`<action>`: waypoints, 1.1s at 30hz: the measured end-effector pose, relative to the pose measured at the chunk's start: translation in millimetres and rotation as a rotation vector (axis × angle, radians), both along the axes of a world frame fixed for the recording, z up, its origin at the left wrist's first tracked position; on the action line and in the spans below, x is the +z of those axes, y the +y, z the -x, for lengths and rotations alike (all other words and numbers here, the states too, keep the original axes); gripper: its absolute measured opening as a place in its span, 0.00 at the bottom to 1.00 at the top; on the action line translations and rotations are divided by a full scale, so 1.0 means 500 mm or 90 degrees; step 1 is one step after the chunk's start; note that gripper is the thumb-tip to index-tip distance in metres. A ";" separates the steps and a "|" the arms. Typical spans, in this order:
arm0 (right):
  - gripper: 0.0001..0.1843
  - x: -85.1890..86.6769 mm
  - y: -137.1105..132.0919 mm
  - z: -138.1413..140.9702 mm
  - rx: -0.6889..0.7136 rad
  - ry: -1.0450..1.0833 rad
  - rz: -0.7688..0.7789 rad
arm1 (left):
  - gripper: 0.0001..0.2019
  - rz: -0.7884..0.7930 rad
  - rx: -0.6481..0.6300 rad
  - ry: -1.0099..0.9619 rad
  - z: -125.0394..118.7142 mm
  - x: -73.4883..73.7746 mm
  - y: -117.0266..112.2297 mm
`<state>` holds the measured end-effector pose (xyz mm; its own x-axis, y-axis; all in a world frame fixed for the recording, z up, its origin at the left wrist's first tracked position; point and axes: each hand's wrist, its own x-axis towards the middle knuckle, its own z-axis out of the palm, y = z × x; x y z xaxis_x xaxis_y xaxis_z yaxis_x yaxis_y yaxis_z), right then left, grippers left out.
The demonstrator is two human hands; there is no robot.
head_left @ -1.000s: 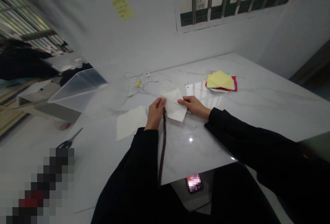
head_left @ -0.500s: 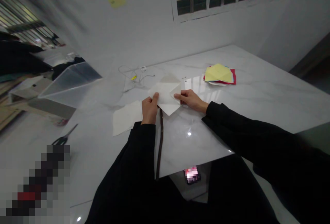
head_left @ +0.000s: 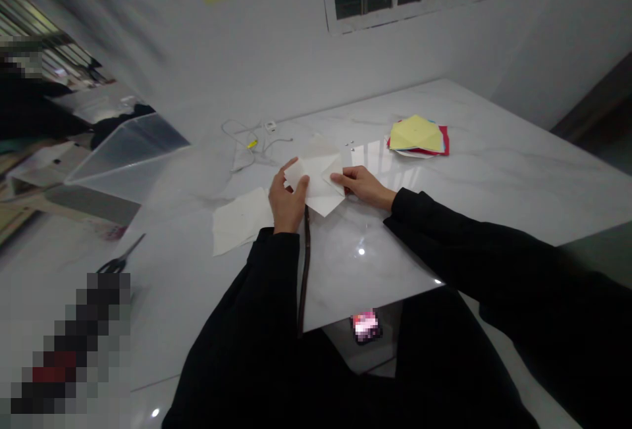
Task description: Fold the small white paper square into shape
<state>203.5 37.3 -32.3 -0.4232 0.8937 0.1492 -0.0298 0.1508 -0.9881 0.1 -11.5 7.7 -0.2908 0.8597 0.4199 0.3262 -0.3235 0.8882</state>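
A white paper sheet (head_left: 320, 185) with folded corners lies on the white marble table (head_left: 494, 172). My left hand (head_left: 286, 195) pinches its left corner between thumb and fingers. My right hand (head_left: 364, 187) presses its right folded corner with the fingertips. A second white sheet (head_left: 239, 220) lies flat just left of my left hand. A dark strap (head_left: 303, 264) hangs down from near my left wrist over the table's front edge.
A stack of coloured papers (head_left: 419, 136), yellow on top, lies at the far right. A white cable (head_left: 249, 146) sits at the back. A clear plastic bin (head_left: 126, 156) stands at the left, scissors (head_left: 118, 259) near it. A phone (head_left: 364, 327) lies below the table edge.
The sheet has gone from held up to lying lower on the table, with its corners folded in. My left hand has shifted its grip on the left corner.
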 end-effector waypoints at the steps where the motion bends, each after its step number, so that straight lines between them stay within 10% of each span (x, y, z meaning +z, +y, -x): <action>1: 0.30 0.006 -0.004 -0.001 0.003 -0.010 -0.007 | 0.20 -0.001 0.021 -0.004 0.000 0.002 0.000; 15: 0.28 0.034 -0.023 -0.005 0.022 -0.005 -0.044 | 0.19 0.081 -0.017 -0.385 0.010 -0.017 0.025; 25: 0.28 0.035 -0.023 -0.002 0.007 -0.017 -0.028 | 0.15 -0.010 -0.003 -0.104 0.000 0.012 0.004; 33: 0.26 0.032 -0.022 -0.001 -0.030 -0.041 -0.055 | 0.22 0.107 -0.123 -0.226 -0.003 0.004 0.008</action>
<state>203.9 26.3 -16.3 -0.3920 0.8981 0.1995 0.0433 0.2346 -0.9711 1.7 -7.3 9.7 -0.2182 0.9605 0.1727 -0.0610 -0.1900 0.9799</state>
